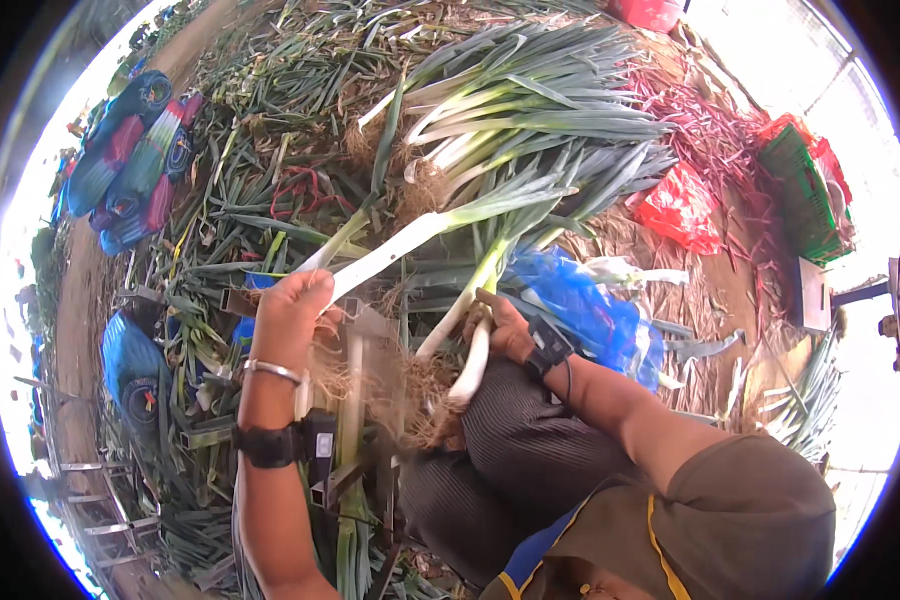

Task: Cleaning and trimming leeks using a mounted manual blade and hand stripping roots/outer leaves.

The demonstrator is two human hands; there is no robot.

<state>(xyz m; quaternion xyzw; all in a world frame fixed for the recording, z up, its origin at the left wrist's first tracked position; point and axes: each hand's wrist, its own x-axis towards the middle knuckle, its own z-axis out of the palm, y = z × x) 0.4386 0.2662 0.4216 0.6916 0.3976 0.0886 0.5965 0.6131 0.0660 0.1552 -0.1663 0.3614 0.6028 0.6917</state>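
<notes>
Leaves [300, 75] strew the ground [75, 320]; left fingers [315, 287] clamp a leek [388, 248], right fingers [488, 303] seemingly two leeks [473, 370].

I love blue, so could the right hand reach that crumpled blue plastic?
Probably yes: the crumpled blue plastic lies close beside the right hand, nothing obvious between, though it'd likely have to release its long white-and-green leeks.

Can read no word, number, brand or sign anywhere. Can make out a small pale label [324, 444] on the black left-wrist device [288, 446], carrying faint darker marks too tiny to tell as letters or figures. Can also make out a light patch [543, 339] on the black right-wrist device [552, 354], likewise too small to read; cannot tell whether label or screen.
</notes>
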